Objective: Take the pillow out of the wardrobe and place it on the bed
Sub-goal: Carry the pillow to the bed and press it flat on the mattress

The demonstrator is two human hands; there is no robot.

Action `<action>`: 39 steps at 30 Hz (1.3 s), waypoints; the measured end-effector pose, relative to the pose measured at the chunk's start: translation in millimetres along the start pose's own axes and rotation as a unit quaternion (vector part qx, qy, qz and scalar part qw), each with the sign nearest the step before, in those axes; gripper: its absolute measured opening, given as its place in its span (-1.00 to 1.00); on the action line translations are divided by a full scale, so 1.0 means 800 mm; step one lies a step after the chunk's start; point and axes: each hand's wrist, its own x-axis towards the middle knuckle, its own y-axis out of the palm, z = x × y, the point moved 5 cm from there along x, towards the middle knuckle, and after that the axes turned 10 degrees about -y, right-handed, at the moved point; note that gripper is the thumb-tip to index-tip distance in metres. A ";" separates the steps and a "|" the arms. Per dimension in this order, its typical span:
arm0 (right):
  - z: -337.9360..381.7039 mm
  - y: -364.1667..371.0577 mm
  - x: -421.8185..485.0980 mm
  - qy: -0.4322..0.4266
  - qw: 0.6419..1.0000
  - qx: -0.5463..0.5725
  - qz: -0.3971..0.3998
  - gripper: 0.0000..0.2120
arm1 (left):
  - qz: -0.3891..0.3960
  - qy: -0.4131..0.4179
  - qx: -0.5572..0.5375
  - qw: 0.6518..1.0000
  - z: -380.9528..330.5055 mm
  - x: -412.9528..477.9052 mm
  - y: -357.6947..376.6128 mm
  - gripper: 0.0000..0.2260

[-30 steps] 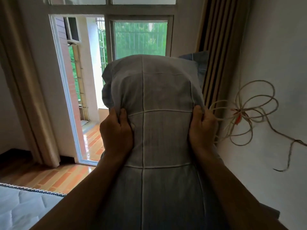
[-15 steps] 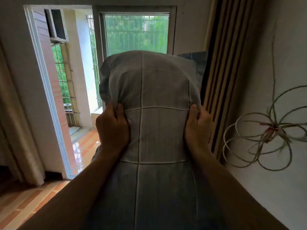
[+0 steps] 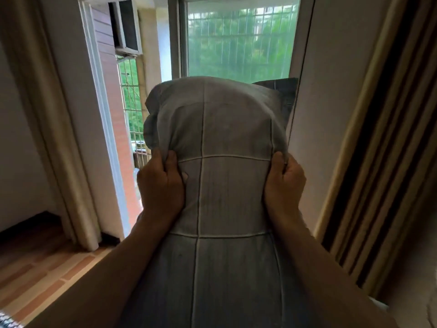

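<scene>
1. Pillow [image 3: 227,185], grey with pale grid lines, held upright at centre frame, off any surface, running down to the bottom edge
2. Left hand [image 3: 160,185] and right hand [image 3: 283,185] each curled into its sides, squeezing the fabric inward
3. Risk: hold is on loose cover, soft filling may sag and slip
4. Risk: pillow hides what's ahead and below, could snag striped curtain [image 3: 378,138] at right
5. Bed not clearly in frame, placement could miss

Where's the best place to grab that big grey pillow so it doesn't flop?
By its two side edges, around the middle, one hand from each side. The pillow is long, soft and upright, and it pinches in there, as the left hand and right hand grip it now.
</scene>
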 end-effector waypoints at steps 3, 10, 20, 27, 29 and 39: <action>-0.041 0.055 0.033 0.007 0.999 0.038 0.029 -0.65 | -0.040 -0.004 0.036 0.999 0.023 0.022 0.034 -0.75; -0.093 0.184 0.080 0.002 0.991 0.096 0.088 -0.63 | -0.120 -0.018 0.115 0.986 0.078 0.074 0.071 -0.74; -0.112 0.383 0.068 0.004 0.962 0.190 0.195 -0.65 | -0.206 -0.039 0.190 0.959 0.185 0.148 0.053 -0.69; -0.112 0.556 0.061 0.008 0.940 0.241 0.240 -0.60 | -0.251 -0.026 0.225 0.941 0.282 0.234 0.044 -0.66; -0.106 0.606 0.064 -0.001 0.934 0.254 0.250 -0.62 | -0.257 -0.030 0.230 0.938 0.305 0.264 0.043 -0.68; -0.064 0.800 0.052 -0.011 0.898 0.325 0.297 -0.60 | -0.306 -0.049 0.271 0.911 0.383 0.372 0.011 -0.74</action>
